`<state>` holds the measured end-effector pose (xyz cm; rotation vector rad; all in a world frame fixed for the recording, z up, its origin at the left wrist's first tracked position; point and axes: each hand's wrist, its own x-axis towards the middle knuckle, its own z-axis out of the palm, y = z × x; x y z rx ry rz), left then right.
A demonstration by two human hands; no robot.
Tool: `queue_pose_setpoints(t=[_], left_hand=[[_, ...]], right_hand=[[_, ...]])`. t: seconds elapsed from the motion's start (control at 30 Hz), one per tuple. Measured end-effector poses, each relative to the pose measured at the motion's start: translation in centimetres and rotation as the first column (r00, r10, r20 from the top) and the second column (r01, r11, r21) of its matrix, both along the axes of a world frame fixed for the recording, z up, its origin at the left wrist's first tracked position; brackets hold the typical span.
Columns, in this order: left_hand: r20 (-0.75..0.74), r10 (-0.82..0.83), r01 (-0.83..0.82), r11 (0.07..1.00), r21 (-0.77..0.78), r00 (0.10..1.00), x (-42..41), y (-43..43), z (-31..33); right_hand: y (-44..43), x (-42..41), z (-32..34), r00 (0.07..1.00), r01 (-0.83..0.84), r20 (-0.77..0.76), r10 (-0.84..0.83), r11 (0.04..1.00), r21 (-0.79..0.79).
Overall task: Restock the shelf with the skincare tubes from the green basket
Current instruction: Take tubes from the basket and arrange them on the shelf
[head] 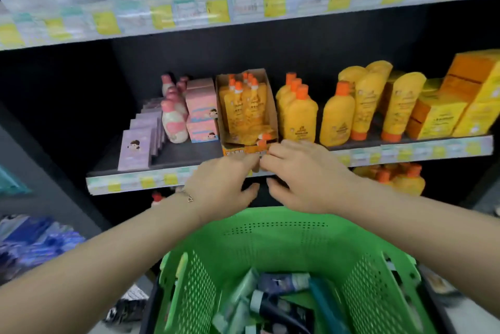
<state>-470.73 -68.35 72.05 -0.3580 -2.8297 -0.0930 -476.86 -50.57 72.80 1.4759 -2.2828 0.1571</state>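
Head: hands (224, 184) (304, 179) (both) touch carton (239, 150).

On the middle shelf (184, 156), bare board is left along the front edge between the purple boxes (135, 148) and the cardboard tray (244, 109) of yellow pouches, backed by pink bottles (174, 122) and pink boxes (203, 114). The right half is filled to the front edge by yellow bottles (297, 114) and orange cartons (460, 101). Open height is found above the goods, beneath the upper shelf (243, 7). The front of the cardboard tray is covered by the left hand (221, 184) and the right hand (305, 176).
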Motion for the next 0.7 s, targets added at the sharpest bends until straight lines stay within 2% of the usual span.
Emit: queue_pose_setpoints(t=[0.2,0.43,0.7], left_hand=[[0.248,-0.017,0.012,1.0,0.023,0.969,0.3,2.0,-5.7],[0.538,-0.009,0.001,1.0,0.015,0.843,0.1,3.0,-11.1],[0.706,0.005,-0.074,0.995,0.067,0.708,-0.6,2.6,-18.0]], right_hand=[[1.8,1.0,-6.5,0.989,0.021,0.141,-0.039,0.992,0.127],[2.4,2.6,-12.5,0.913,0.051,0.384,-0.139,0.971,0.232],[2.2,2.7,-17.1,0.822,0.064,0.496,-0.28,0.911,0.408]])
